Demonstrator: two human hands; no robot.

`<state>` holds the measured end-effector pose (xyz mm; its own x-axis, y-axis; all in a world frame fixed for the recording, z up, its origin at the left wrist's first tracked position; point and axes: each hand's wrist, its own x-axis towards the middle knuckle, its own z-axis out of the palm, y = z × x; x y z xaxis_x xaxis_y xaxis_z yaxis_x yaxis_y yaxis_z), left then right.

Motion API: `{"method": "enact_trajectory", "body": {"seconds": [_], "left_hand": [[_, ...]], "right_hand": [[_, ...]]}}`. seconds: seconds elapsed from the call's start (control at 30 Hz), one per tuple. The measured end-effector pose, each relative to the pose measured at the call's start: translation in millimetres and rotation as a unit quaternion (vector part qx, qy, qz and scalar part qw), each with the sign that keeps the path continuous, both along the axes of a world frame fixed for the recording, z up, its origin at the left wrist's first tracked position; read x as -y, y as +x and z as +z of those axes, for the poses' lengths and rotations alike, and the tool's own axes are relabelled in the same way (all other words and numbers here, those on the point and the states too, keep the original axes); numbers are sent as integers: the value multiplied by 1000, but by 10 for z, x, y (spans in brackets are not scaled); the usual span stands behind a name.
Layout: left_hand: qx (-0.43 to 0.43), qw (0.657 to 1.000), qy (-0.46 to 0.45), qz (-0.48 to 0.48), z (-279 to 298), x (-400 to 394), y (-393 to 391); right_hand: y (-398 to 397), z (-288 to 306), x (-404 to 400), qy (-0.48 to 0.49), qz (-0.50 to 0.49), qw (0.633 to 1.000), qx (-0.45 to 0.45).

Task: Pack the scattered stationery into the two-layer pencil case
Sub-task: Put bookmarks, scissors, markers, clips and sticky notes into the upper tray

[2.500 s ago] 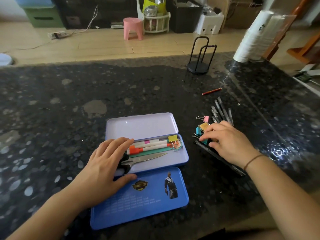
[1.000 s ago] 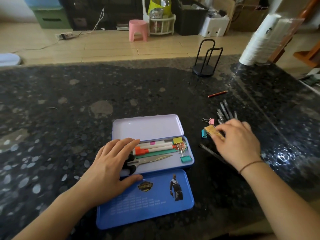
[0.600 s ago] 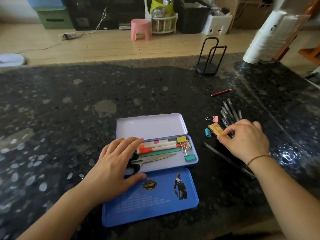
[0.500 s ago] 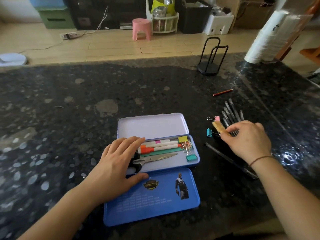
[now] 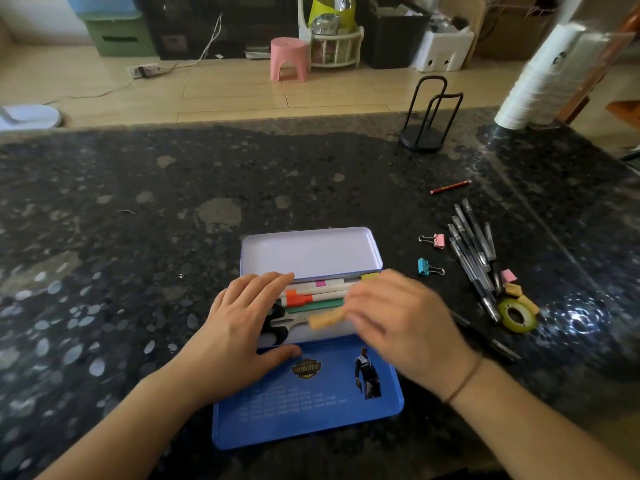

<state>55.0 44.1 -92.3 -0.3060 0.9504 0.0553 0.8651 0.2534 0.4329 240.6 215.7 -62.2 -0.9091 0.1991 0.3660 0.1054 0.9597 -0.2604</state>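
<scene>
The blue pencil case (image 5: 308, 410) lies open on the dark counter, its pale tray (image 5: 311, 252) folded back. White and orange markers (image 5: 304, 295) and black-handled scissors (image 5: 277, 329) lie inside. My left hand (image 5: 242, 327) rests flat on the case's left end, over the scissors. My right hand (image 5: 398, 320) hovers above the case's right half and pinches a tan eraser (image 5: 325, 319). To the right lie several black pens (image 5: 474, 247), a pink binder clip (image 5: 434, 240), a teal binder clip (image 5: 427, 266), small erasers (image 5: 516, 289) and a green tape roll (image 5: 517, 315).
A red pencil (image 5: 450, 187) lies further back on the right. A black wire stand (image 5: 427, 116) sits at the counter's far edge, and a stack of white cups (image 5: 540, 77) stands at the back right. A long dark ruler (image 5: 491, 344) pokes out beside my right wrist.
My right hand lifted the tan eraser from the pile at the right and carried it left over the case. My left hand stayed on the case.
</scene>
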Motion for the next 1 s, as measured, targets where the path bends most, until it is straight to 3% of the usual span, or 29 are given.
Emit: {"method": "enact_trajectory", "body": {"seconds": [0.1, 0.37, 0.6, 0.77, 1.0], "left_hand": [[-7, 1000, 7, -3, -3, 5, 8], [-3, 1000, 24, -17, -9, 9, -6], [38, 997, 68, -8, -8, -7, 35], [-2, 997, 71, -21, -20, -8, 28], [-50, 995, 57, -62, 26, -1, -28]], "right_hand": [[-113, -112, 164, 66, 52, 996, 39], [-80, -117, 211, 48, 37, 994, 88], [-90, -101, 260, -10, 18, 989, 144], [-45, -90, 208, -77, 30, 984, 159], [-64, -78, 226, -95, 26, 981, 168]]}}
